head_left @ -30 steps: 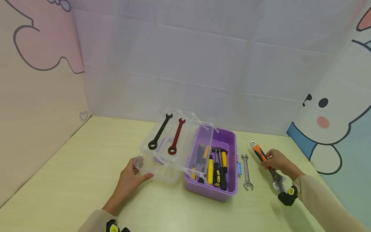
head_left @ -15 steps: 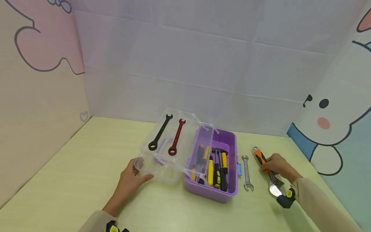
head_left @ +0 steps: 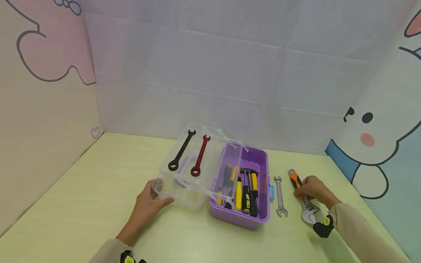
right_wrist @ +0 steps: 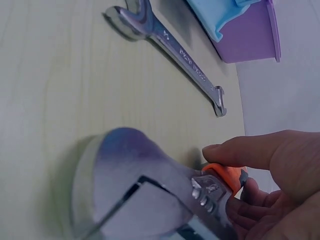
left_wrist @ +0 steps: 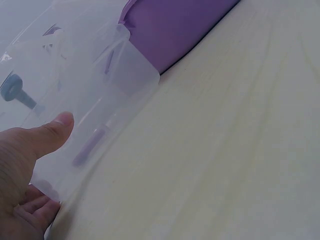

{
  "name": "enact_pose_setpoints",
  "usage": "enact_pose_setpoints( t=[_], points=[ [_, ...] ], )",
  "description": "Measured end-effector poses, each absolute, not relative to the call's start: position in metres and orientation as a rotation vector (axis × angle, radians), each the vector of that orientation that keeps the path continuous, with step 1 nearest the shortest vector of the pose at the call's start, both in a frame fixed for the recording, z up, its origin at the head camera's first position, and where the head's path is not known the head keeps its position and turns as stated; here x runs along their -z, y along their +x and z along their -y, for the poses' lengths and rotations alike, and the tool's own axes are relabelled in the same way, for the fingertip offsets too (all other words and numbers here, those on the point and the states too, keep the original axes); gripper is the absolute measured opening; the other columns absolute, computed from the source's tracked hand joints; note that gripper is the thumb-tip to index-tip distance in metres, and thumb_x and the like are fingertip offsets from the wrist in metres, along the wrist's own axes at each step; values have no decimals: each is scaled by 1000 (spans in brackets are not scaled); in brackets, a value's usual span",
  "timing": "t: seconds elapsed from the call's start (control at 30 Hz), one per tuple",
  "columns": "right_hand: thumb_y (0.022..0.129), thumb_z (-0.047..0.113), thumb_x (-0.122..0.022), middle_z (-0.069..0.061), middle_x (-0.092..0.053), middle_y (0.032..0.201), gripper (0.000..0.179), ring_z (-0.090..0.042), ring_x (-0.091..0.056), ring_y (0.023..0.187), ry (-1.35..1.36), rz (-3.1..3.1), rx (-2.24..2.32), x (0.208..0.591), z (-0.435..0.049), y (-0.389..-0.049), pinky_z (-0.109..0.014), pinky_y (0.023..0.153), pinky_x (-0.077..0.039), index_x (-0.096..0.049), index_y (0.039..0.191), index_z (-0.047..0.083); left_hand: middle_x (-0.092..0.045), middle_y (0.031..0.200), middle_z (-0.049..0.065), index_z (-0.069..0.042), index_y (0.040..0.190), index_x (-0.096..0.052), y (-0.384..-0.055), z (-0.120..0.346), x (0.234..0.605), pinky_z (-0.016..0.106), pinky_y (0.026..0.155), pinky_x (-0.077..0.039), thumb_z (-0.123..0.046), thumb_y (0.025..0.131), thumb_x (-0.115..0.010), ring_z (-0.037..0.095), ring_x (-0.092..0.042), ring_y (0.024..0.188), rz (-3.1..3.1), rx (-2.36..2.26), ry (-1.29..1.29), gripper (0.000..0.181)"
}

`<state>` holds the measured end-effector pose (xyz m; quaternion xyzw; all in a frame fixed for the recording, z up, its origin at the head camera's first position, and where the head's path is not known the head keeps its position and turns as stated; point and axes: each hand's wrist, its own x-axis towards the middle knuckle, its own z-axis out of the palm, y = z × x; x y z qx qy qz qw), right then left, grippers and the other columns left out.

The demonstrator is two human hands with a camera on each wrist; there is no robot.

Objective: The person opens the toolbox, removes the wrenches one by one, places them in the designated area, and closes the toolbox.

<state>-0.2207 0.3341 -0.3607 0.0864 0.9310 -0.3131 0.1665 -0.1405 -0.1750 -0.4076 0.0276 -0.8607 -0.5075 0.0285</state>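
Observation:
On the right, my right hand (head_left: 314, 190) grips the orange-and-black handle of an adjustable wrench (head_left: 308, 212), its metal head pointing toward me. The right wrist view shows the wrench head (right_wrist: 135, 185) large and close over the table, thumb and fingers around the handle. My left hand (head_left: 146, 204) holds the near left corner of the toolbox's clear lid (head_left: 190, 193), thumb against its outside and fingers at the edge below. A black wrench (head_left: 181, 151) and a red wrench (head_left: 200, 155) lie in the clear tray above that lid. A silver open-end wrench (head_left: 280, 197) lies left of my right hand.
The purple toolbox (head_left: 235, 218) stands open in the middle, with screwdrivers (head_left: 238, 195) and a hammer (head_left: 252, 193) inside. A blue latch (head_left: 272, 191) sticks out on its right side. White sheeting (head_left: 230, 73) closes off the back, with printed panels at both sides.
My right hand has brought the adjustable wrench slightly toward me and lower, its head swinging left to stand nearer parallel with the silver wrench. The left hand and toolbox stay put.

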Motion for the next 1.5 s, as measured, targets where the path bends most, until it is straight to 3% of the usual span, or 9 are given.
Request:
enact_pose_setpoints(
  t=[0.3, 0.67, 0.93, 1.5],
  points=[
    [76, 9, -72, -4, -46, 71, 30, -12, -45, 56, 222, -2651, 864, 362, -334, -218, -23, 49, -43, -44, 80, 1, -45, 139, 29, 4, 136, -35, -140, 175, 406, 46, 105, -44, -24, 76, -81, 43, -48, 126, 2654, 1580, 81, 81],
    [73, 8, -63, -11, -50, 70, 20, -17, -52, 59, 232, -2719, 632, 358, -323, -217, -25, 49, -52, -49, 78, -5, -44, 139, 29, 5, 136, -35, -141, 175, 407, 46, 105, -44, -23, 76, -81, 43, -48, 126, 2650, 1581, 77, 81],
    [74, 7, -63, -16, -54, 76, 27, -19, -59, 62, 259, -2670, 578, 358, -323, -218, -28, 54, -58, -49, 88, -11, -45, 138, 29, 5, 135, -36, -141, 173, 407, 46, 105, -44, -22, 75, -82, 43, -48, 126, 2645, 1582, 62, 80],
    [79, 8, -71, -11, -58, 77, 22, -17, -58, 67, 163, -2631, 666, 347, -328, -218, -30, 59, -59, -53, 83, -4, -43, 139, 30, 5, 136, -34, -141, 176, 410, 43, 105, -43, -23, 76, -81, 42, -47, 128, 2631, 1598, 61, 82]
  ],
)
